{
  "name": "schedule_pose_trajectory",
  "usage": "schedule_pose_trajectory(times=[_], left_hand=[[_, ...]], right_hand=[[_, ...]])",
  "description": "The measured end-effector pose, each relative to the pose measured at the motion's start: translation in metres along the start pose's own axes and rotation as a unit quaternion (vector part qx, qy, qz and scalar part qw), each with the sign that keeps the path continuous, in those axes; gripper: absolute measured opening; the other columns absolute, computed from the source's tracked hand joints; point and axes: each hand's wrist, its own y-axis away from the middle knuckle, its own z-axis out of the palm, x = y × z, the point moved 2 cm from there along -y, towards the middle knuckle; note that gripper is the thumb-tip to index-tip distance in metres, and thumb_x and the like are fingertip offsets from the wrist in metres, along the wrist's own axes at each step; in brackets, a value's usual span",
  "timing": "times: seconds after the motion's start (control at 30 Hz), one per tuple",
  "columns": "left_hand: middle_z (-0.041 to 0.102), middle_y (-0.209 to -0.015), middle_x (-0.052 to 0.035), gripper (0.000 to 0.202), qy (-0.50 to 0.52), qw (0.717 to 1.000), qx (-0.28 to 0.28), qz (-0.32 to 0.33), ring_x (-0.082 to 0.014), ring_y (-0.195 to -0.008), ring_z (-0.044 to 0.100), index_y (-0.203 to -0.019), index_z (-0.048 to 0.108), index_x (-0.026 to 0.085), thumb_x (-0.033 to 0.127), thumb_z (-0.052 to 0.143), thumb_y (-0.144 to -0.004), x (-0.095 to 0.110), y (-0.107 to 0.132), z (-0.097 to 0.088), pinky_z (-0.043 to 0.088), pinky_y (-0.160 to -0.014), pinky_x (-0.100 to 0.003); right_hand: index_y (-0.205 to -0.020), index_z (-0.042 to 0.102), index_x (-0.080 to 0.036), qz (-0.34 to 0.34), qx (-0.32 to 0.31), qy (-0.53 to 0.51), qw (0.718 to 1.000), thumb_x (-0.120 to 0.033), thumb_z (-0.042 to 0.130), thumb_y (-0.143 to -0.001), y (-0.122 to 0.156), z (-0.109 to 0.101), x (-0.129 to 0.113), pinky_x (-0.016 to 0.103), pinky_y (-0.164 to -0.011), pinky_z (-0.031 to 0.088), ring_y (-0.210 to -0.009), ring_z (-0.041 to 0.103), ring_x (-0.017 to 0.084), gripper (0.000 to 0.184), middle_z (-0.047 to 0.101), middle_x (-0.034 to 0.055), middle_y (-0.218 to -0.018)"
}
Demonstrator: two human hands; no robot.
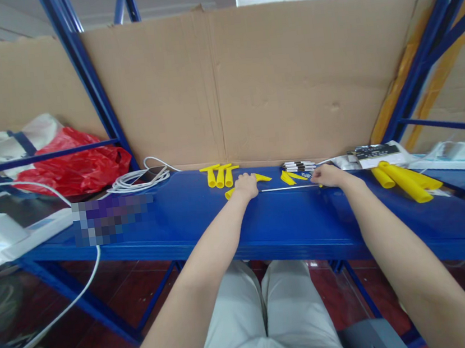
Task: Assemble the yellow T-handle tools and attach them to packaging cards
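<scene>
My left hand (246,186) is closed around a yellow tubular piece (229,194), whose end shows to the left of the fingers. A thin silver rod (287,188) runs level from it toward my right hand (326,175). My right fingers are pinched near the rod's far end, by a small yellow tip (321,185); the exact grip is hidden. Another yellow piece (263,177) shows just behind my left hand. Farther left are three yellow flared pieces (220,176) side by side. Between my hands, small yellow wedge-like pieces (287,178) lie on the blue table (289,218).
Behind the small pieces are several white-and-black sticks (298,166). Large yellow tubes (407,182) and plastic packets (376,154) lie at right. A coiled white cable (136,182), power strip (40,234) and red bag (74,165) are at left. Cardboard (272,84) stands behind.
</scene>
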Motion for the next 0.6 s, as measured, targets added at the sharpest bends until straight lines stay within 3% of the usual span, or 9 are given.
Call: schedule_pose_trajectory(times=[0.3, 0.6], left_hand=[[0.057, -0.129, -0.015, 0.037, -0.126, 0.991, -0.039, 0.03, -0.0284, -0.123, 0.053, -0.125, 0.059, 0.017, 0.025, 0.05, -0.09, -0.006, -0.007, 0.005, 0.042, -0.102, -0.036], [0.058, -0.131, -0.0145, 0.038, -0.144, 0.988, -0.04, 0.05, -0.0258, -0.12, 0.055, -0.125, 0.06, 0.016, 0.019, 0.046, -0.09, 0.0, -0.006, 0.005, 0.044, -0.098, -0.032]], right_hand=[[-0.085, 0.076, -0.014, 0.014, -0.028, -0.001, 1.0, -0.003, 0.055, -0.071, -0.005, 0.005, 0.008, 0.018, -0.069, 0.046, -0.081, 0.068, 0.017, 0.028, 0.074, 0.0072, -0.086], [-0.071, 0.074, -0.015, 0.042, -0.044, -0.001, 0.998, -0.008, 0.059, -0.067, 0.002, -0.003, 0.019, 0.021, -0.06, 0.045, -0.07, 0.065, 0.018, 0.017, 0.069, 0.0055, -0.07]])
